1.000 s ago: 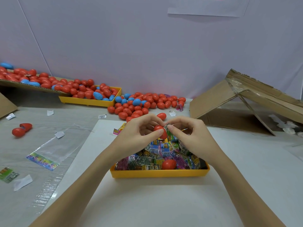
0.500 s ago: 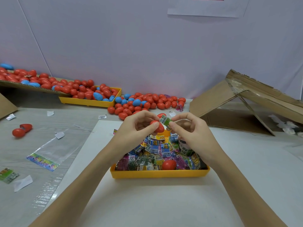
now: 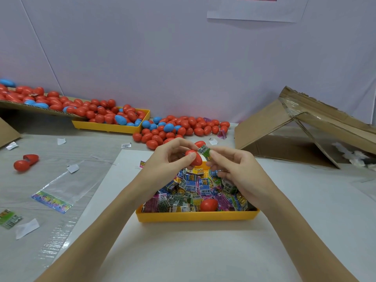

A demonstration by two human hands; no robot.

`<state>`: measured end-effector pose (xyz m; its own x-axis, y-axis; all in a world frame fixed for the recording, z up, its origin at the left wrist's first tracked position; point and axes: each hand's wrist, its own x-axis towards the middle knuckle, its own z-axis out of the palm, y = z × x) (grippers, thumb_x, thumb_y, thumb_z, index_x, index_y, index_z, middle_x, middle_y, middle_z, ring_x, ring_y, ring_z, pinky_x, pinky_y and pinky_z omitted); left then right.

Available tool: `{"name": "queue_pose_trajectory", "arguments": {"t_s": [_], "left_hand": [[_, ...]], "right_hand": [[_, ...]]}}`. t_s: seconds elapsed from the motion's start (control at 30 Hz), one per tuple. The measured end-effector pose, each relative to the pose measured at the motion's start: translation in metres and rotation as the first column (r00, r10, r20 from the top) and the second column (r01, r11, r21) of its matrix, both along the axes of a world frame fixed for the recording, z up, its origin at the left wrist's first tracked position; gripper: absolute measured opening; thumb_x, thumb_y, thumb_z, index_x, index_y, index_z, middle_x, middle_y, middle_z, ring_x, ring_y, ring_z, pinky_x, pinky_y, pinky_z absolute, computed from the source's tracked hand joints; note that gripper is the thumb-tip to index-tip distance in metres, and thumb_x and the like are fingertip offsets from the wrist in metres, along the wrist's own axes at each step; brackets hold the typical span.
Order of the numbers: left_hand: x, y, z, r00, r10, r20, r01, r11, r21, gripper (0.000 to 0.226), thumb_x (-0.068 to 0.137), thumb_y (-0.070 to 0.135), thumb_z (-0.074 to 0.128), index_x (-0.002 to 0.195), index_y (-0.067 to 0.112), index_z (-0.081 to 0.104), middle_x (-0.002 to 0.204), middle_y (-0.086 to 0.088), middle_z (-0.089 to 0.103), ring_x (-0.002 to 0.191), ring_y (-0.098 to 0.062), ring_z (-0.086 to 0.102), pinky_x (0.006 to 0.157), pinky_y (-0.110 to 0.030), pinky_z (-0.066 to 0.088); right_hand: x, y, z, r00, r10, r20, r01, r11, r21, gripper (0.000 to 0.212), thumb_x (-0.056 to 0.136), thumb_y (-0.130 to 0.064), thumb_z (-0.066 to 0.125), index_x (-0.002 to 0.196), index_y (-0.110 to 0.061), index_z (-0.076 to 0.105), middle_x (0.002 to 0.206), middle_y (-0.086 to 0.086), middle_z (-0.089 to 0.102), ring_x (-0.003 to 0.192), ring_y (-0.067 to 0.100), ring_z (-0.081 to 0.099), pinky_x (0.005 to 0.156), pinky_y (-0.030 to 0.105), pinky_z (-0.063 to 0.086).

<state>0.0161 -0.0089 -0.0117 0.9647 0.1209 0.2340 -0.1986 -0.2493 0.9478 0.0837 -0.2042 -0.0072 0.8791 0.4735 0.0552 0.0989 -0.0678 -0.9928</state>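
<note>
Both over the packet-filled yellow tray (image 3: 195,216), left hand (image 3: 163,165) grips a red egg (image 3: 194,158), right hand (image 3: 238,174) pinches, seemingly, a green packet (image 3: 204,151).

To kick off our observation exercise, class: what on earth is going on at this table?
A person is working over a yellow tray heaped with small packets. The left grip holds a red egg, and the right grip pinches a green packet right against it, seemingly to fill it. Another egg lies in the tray. Red and blue eggs are piled by the wall.
</note>
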Motion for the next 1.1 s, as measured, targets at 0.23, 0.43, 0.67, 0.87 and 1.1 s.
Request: {"name": "queue_pose_trajectory", "arguments": {"t_s": [0.23,0.43,0.67,0.87,1.1], "left_hand": [[-0.0002,-0.0003,-0.0002,0.999,-0.046,-0.015,0.046,0.999,0.024,0.014,0.1,0.018,0.067,0.113,0.017,0.072,0.099,0.0,0.076,0.087,-0.019,0.074,0.084,-0.026,0.06],[-0.0021,-0.0014,0.0017,0.996,-0.076,0.045,0.076,0.997,-0.002,0.025,0.097,0.015,0.07,0.121,0.025,0.068,0.104,0.006,0.075,0.097,-0.015,0.074,0.082,-0.023,0.059],[-0.0025,-0.0018,0.0017,0.992,-0.123,-0.003,0.123,0.992,-0.042,0.029,0.096,0.018,0.07,0.126,0.019,0.07,0.112,0.004,0.076,0.104,-0.012,0.073,0.082,-0.02,0.058],[-0.001,-0.001,0.0,0.993,-0.116,-0.023,0.116,0.993,-0.024,0.031,0.096,0.022,0.07,0.127,0.02,0.071,0.113,0.003,0.076,0.103,-0.012,0.074,0.084,-0.022,0.059],[-0.0008,-0.0003,-0.0002,0.992,-0.122,-0.012,0.122,0.992,-0.031,0.028,0.096,0.022,0.07,0.124,0.021,0.07,0.111,0.001,0.076,0.103,-0.016,0.074,0.085,-0.024,0.059]], "right_hand": [[-0.0057,0.0034,-0.0017,0.992,-0.056,0.113,0.061,0.998,-0.034,0.009,0.09,-0.042,0.074,0.086,-0.036,0.08,0.08,-0.013,0.076,0.065,-0.006,0.064,0.057,0.009,0.048],[-0.0068,0.0052,-0.0013,0.993,-0.113,-0.022,0.114,0.992,0.051,0.032,0.084,-0.052,0.072,0.092,-0.022,0.082,0.089,-0.002,0.079,0.078,0.005,0.07,0.063,0.017,0.052],[-0.0076,0.0064,-0.0017,0.993,-0.116,0.031,0.114,0.992,0.044,0.031,0.086,-0.049,0.071,0.094,-0.021,0.082,0.083,-0.002,0.077,0.074,0.005,0.068,0.061,0.017,0.051],[-0.0076,0.0067,-0.0013,0.993,-0.104,0.062,0.103,0.994,0.028,0.029,0.086,-0.048,0.071,0.095,-0.022,0.081,0.082,-0.003,0.078,0.075,0.004,0.07,0.06,0.014,0.052],[-0.0078,0.0063,0.0001,0.991,-0.087,0.098,0.086,0.996,0.012,0.031,0.083,-0.049,0.071,0.094,-0.022,0.081,0.086,-0.003,0.079,0.081,0.008,0.073,0.064,0.015,0.054]]}}
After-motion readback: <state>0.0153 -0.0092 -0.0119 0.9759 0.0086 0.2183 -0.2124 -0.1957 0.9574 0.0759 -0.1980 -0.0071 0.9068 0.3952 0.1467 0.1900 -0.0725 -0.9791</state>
